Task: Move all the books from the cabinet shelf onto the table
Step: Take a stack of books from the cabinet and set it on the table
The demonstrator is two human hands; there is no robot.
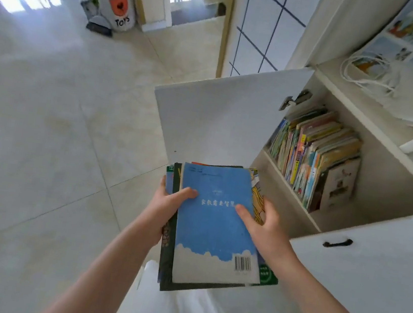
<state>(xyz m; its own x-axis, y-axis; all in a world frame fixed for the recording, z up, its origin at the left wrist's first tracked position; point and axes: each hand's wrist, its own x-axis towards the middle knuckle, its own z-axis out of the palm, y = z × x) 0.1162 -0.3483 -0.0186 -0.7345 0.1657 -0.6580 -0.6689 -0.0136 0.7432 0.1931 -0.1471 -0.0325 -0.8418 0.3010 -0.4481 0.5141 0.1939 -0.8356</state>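
Note:
I hold a stack of books [211, 234] in front of me, above the floor; a blue cover with white clouds and a barcode is on top. My left hand [167, 204] grips the stack's left edge, thumb on the blue cover. My right hand [265, 223] grips the right edge, thumb also on top. Several more colourful books [314, 155] stand upright in a row on the cabinet shelf [288, 186] to the right, inside the open white cabinet. No table is in view.
Two white cabinet doors stand open: one [212, 125] just behind the stack, one with a black handle [337, 243] at the right. A cloth bag [399, 96] lies on the cabinet top. A toy bin [116, 0] stands far left by a doorway. Tiled floor spreads to the left.

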